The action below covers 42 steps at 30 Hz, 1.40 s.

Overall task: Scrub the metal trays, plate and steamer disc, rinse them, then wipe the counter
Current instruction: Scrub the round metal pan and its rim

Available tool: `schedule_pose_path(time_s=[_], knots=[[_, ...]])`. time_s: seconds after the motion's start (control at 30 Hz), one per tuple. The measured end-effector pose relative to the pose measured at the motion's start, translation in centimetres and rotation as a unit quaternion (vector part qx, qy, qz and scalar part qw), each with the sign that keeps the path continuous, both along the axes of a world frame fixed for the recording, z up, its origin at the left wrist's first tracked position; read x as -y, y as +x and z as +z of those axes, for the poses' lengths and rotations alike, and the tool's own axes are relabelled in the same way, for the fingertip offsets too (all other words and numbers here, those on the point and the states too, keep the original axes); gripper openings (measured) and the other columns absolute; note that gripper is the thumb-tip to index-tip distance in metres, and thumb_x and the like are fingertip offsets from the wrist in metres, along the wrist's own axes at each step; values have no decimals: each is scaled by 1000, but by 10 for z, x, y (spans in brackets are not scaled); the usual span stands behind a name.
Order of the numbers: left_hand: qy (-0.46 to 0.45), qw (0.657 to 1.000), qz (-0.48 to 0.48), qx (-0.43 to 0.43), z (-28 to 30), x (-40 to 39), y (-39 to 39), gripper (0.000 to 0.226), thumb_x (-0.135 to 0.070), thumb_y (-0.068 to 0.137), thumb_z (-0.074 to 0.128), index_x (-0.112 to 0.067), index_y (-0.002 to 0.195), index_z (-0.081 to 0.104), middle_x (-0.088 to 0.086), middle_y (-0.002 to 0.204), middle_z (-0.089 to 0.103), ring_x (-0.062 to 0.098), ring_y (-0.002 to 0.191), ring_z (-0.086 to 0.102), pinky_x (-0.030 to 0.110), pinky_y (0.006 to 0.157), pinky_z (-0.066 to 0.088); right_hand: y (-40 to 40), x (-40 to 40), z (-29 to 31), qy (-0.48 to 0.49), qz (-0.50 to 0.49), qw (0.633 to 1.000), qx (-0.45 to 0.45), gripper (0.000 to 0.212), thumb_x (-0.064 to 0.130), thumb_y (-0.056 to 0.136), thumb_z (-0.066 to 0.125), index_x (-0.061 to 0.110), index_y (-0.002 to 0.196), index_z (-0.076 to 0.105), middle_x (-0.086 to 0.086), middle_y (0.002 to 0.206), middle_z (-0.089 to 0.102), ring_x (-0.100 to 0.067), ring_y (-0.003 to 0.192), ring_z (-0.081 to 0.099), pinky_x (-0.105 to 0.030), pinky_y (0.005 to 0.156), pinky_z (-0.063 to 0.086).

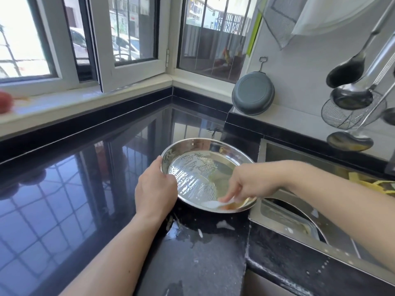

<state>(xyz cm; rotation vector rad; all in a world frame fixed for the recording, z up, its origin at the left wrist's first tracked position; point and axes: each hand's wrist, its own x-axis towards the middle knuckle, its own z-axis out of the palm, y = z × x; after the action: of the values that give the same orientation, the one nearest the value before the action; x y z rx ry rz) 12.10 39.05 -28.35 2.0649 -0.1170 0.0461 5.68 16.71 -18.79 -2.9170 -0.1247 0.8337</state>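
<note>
A round shiny metal tray lies on the black counter just left of the sink, its bottom streaked with soap suds. My left hand grips the tray's left rim. My right hand reaches in from the right and holds a blurred white and orange scrubbing pad against the tray's near inner edge.
The steel sink sits at the right with another metal piece inside and yellow scraps at its far side. Ladles and a wire strainer hang on the right wall beside a grey basin. Water and suds lie on the counter.
</note>
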Motion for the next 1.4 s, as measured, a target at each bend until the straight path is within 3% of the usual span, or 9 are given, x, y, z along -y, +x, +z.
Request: schedule_pose_path(time_s=[0.1, 0.2, 0.33, 0.5, 0.6, 0.73, 0.93, 1.23, 1.4], knots=[[5, 1000, -2, 2, -1, 0, 0, 56, -14, 86, 43, -28, 138, 58, -6, 118, 72, 22, 99, 63, 37, 76, 48, 4, -2, 0, -13, -2, 999, 43, 39, 7, 98, 61, 32, 127, 71, 19, 120, 69, 15, 75, 57, -9, 78, 43], [7, 1000, -9, -3, 1, 1, -2, 57, -13, 86, 43, -27, 139, 57, -5, 120, 72, 21, 97, 63, 35, 73, 45, 7, 12, 3, -58, -29, 993, 97, 43, 5, 100, 55, 35, 128, 69, 15, 119, 71, 1, 84, 61, -18, 84, 52], [3, 1000, -4, 0, 1, 0, 0, 60, -14, 87, 43, -31, 143, 56, -6, 124, 71, 19, 98, 63, 35, 77, 46, -6, -14, -12, 26, 36, 999, 30, 30, 22, 100, 63, 34, 126, 71, 9, 112, 73, -14, 102, 63, -25, 94, 50], [8, 1000, -12, 5, 3, 1, -3, 58, -13, 87, 44, -30, 141, 57, -5, 121, 72, 19, 96, 62, 35, 75, 45, 6, 24, 12, -65, -26, 997, 39, 38, 13, 94, 65, 44, 115, 74, 9, 103, 76, -22, 95, 68, -33, 90, 56], [5, 1000, -6, 6, 2, 1, 0, 57, -14, 86, 43, -29, 140, 58, -4, 122, 72, 22, 98, 63, 35, 75, 46, 0, 23, 26, -90, -24, 995, -40, 33, 15, 93, 70, 41, 112, 76, 17, 95, 72, -5, 86, 64, -22, 85, 53], [11, 1000, -4, 4, 1, 1, -2, 58, -14, 87, 44, -29, 142, 57, -4, 121, 72, 21, 97, 62, 36, 74, 45, 7, 21, 31, -166, -32, 985, -31, 33, 9, 91, 69, 33, 110, 79, 19, 94, 65, -7, 89, 60, -29, 90, 52], [0, 1000, -4, 12, 2, 0, -2, 55, -19, 86, 42, -29, 138, 59, -1, 125, 71, 25, 107, 64, 42, 85, 54, 17, -23, -4, -4, 36, 998, 42, 31, 11, 96, 66, 29, 120, 75, 15, 115, 74, 2, 95, 64, -24, 94, 49], [21, 1000, 5, 22, 3, 2, -3, 61, -11, 92, 45, -26, 151, 51, -2, 139, 65, 22, 110, 61, 36, 84, 46, -1, 20, 27, -189, 9, 982, 21, 38, 5, 93, 62, 32, 114, 78, 12, 103, 71, -8, 88, 63, -26, 83, 54], [16, 1000, 0, 23, 0, -1, 0, 57, -13, 89, 46, -27, 143, 57, 2, 127, 70, 23, 102, 61, 40, 81, 48, 9, -7, -3, -14, 10, 999, 40, 31, 10, 95, 67, 32, 115, 77, 15, 119, 72, -7, 107, 65, -32, 102, 51]])
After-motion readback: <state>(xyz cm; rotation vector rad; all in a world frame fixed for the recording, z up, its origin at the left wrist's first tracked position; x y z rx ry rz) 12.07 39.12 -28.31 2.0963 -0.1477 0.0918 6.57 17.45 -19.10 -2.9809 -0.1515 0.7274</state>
